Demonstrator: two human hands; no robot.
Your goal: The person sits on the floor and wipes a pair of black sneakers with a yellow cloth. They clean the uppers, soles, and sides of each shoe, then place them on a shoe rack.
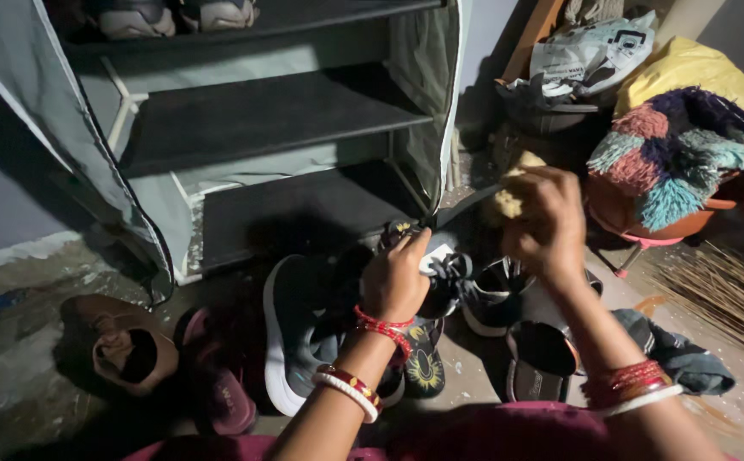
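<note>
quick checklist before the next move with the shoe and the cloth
1. Left hand grips the dark shoe: ok.
2. Right hand holds the yellowish cloth above the shoe: ok.
3. Cloth touching the shoe: cannot tell, too dark.
4. Bottom rack shelf has free space: ok.
5. Floor beside the shoe uncluttered: not ok, grey sneaker and slippers crowd it.
</note>
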